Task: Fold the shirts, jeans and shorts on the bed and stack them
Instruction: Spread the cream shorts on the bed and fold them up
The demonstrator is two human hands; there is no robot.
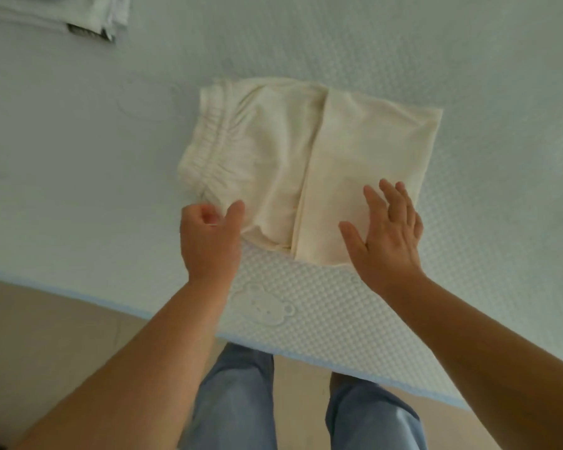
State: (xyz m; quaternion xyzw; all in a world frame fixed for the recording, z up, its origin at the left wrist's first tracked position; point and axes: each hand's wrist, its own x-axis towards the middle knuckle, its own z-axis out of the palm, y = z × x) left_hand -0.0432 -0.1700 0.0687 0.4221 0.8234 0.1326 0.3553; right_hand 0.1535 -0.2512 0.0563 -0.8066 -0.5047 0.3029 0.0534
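One bed [403, 53] filled most of the view, covered w/ a pale blue-white quilted mattress top, dimpled texture, a light blue trim along its near edge. One embossed bear motif [264, 308] showed in the cover close to that near edge. Beyond the edge: tan floor [39, 323].

One pair of cream shorts [273, 151] lay on the bed, near the near edge, approx. mid-width. Already folded: one flap doubled over the right part, its long straight fold edge running from far to near. Gathered elastic waistband at the left end, puckered fabric beside it. Cloth plain, no print, soft wrinkles, lower left corner slightly lifted.

One stack of folded clothes [62, 14] sat at the far left corner of the view, well apart from the shorts; white layers w/ a dark strip at its near side, partly cut off by the frame.

Two legs in blue jeans [234, 401] stood on the floor just beside the bed's near edge.

Two bare hands. Right hand [389, 235] lay flat, fingers straight & spread, on the folded flap near its near corner, holding nothing. Left hand [210, 237] at the shorts' near left corner, fingers curled in, thumb out against the fabric edge; can't tell whether it actually pinched the cloth.
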